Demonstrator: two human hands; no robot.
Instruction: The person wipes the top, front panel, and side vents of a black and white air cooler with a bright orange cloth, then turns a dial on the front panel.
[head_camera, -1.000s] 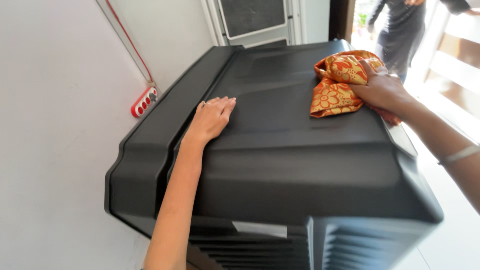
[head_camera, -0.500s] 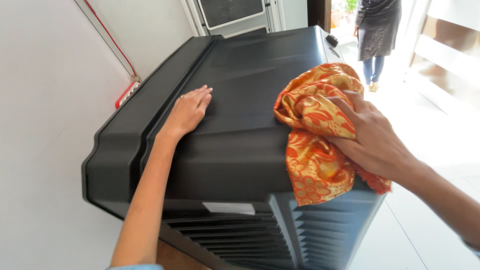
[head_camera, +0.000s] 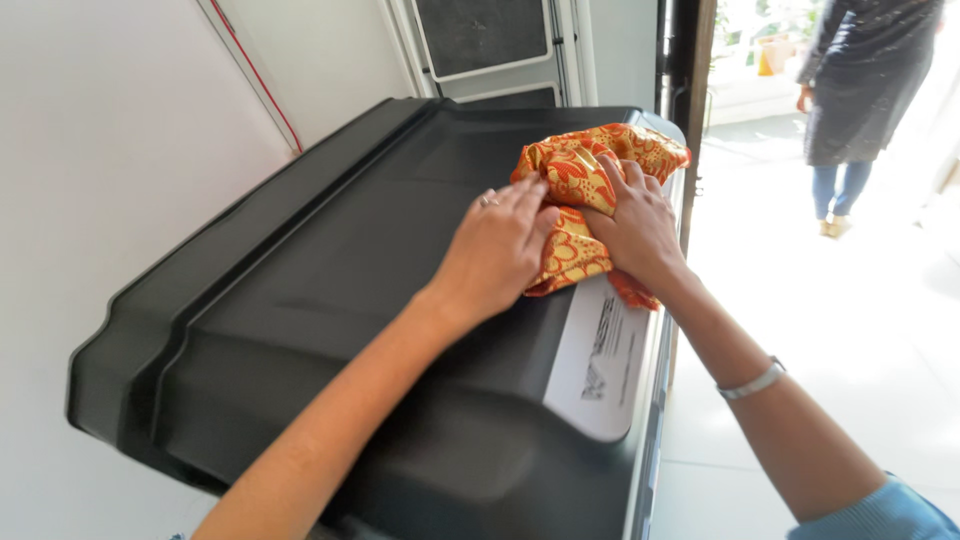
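The black appliance top (head_camera: 330, 290) lies open across its near and left stretches, a broad flat run with nothing on it but a raised ridge along the left edge. Just beyond that ridge the white wall (head_camera: 110, 150) closes off the left side. At the far right corner the orange cloth (head_camera: 580, 190) and both hands, left hand (head_camera: 497, 250) and right hand (head_camera: 632, 222), crowd the surface. Right of the appliance the pale floor (head_camera: 850, 330) is open, with a person standing (head_camera: 860, 90) well off by the doorway.
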